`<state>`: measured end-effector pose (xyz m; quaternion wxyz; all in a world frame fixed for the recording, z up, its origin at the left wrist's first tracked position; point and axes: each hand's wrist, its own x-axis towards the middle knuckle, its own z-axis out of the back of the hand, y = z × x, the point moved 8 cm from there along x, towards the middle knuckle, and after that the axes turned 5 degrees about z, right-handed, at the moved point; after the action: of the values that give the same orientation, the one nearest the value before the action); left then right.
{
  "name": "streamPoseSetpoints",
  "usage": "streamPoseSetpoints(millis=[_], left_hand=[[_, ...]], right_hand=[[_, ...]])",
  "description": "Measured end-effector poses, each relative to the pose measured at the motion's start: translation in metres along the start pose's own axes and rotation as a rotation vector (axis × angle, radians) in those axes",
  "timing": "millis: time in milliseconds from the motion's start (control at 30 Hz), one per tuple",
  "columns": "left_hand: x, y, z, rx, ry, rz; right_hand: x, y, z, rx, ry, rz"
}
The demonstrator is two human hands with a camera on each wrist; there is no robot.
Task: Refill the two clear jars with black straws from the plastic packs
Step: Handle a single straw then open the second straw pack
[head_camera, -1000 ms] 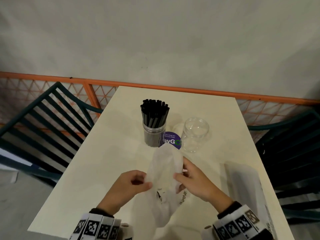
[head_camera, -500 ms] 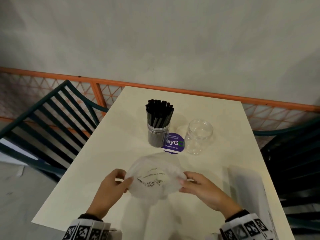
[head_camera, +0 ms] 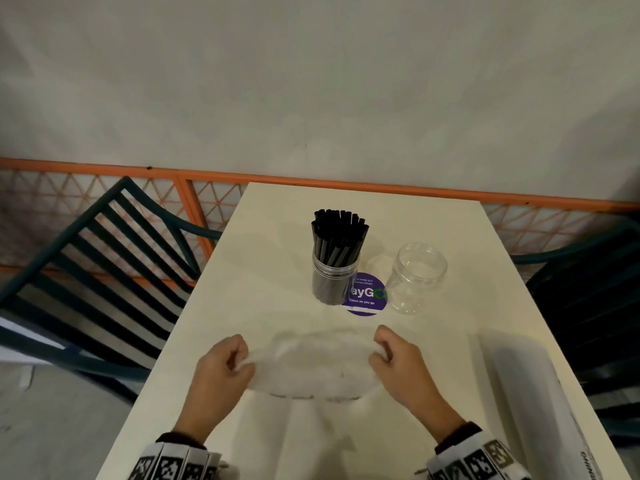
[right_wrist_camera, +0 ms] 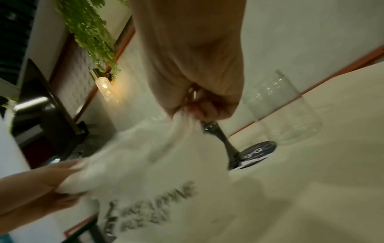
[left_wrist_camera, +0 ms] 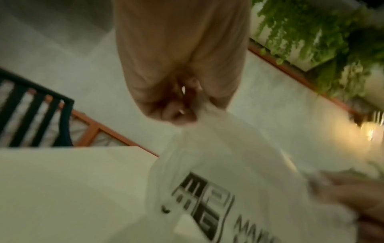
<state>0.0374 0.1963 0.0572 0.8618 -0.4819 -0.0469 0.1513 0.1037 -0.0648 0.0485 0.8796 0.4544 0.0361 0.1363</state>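
Left hand (head_camera: 221, 368): fingers curled, pinching the left edge of the empty plastic pack (head_camera: 313, 367); the left wrist view shows the film bunched in the fist (left_wrist_camera: 176, 105).
Right hand (head_camera: 398, 363): fingers curled, pinching the right edge of the same pack; the right wrist view shows the film gathered under the knuckles (right_wrist_camera: 199, 106).
Empty plastic pack: white translucent film stretched between the two sets of fingers, long axis running left to right across the near part of the table (head_camera: 263, 278); black printed lettering on it, blurred; whether it touches the table cannot be told.
Filled jar (head_camera: 334, 284): clear, upright, beyond the fingers and slightly nearer the left hand's side; black straws (head_camera: 339, 237) stand in it, long axis near vertical, tops fanning outward above the rim.
Empty jar (head_camera: 415, 277): clear, upright, mouth up, beyond the right fingers, well apart from them.
Sticker (head_camera: 365, 296): round, purple, flat on the table between the two jars, its left part hidden behind the filled jar.
Second plastic pack (head_camera: 530, 389): long, pale, lying to the right of the right fingers along the table's right edge, long axis running near to far.
Table: cream, rectangular, far end against an orange lattice railing (head_camera: 194, 202).
Room: pale plain wall behind the railing; dark slatted chairs (head_camera: 90, 271) on both sides; wrist views show hanging green plants (right_wrist_camera: 89, 28) and a lit wall lamp (right_wrist_camera: 105, 85).
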Motion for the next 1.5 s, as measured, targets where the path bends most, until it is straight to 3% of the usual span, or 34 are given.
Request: streamPoseSetpoints(millis=[133,300,367,500,567,633,700,867,933,1067,1200,1267,1333,1433,1500], left_hand=[[0.005,0.001,0.016,0.224,-0.121,-0.172],[0.001,0.013,0.013,0.152,-0.168,-0.193],[-0.001,0.024,0.009,0.155,-0.088,-0.175],[-0.016,0.049,-0.02,0.504,0.358,-0.137],[-0.021,0.048,-0.028,0.586,0.361,-0.159],[-0.028,0.045,-0.045,0.704,0.38,-0.175],[-0.031,0.059,-0.072,0.866,0.424,-0.224],[-0.027,0.111,-0.104,1.013,0.46,-0.255],[-0.026,0.109,-0.099,0.989,0.474,-0.215],[-0.006,0.108,-0.092,0.908,0.396,-0.135],[-0.001,0.07,-0.077,0.799,0.378,-0.061],[-0.003,0.038,-0.069,0.625,0.224,-0.073],[-0.009,0.013,-0.072,0.495,0.177,-0.073],[-0.022,-0.016,-0.103,0.351,0.239,-0.102],[-0.03,-0.034,-0.134,0.27,0.307,-0.136]], right_hand=[[-0.008,0.009,-0.003,-0.298,-0.047,0.076],[-0.028,0.017,-0.04,-0.191,0.21,0.24],[-0.037,0.015,-0.055,-0.214,0.276,0.286],[-0.054,-0.008,-0.084,-0.379,0.415,0.199],[-0.064,-0.03,-0.105,-0.489,0.579,0.102],[-0.068,-0.041,-0.121,-0.661,0.579,0.153],[-0.074,-0.04,-0.133,-0.658,0.636,0.202],[-0.073,-0.029,-0.125,-0.572,0.611,0.245],[-0.068,-0.017,-0.109,-0.431,0.465,0.278],[-0.06,-0.056,-0.032,-0.344,-0.002,0.013],[-0.078,-0.117,0.069,-0.519,-0.325,-0.278],[-0.092,-0.136,0.112,-0.583,-0.4,-0.37],[-0.112,-0.158,0.141,-0.603,-0.42,-0.53],[-0.144,-0.199,0.159,-0.475,-0.35,-0.824],[-0.15,-0.217,0.158,-0.314,-0.269,-0.886]])
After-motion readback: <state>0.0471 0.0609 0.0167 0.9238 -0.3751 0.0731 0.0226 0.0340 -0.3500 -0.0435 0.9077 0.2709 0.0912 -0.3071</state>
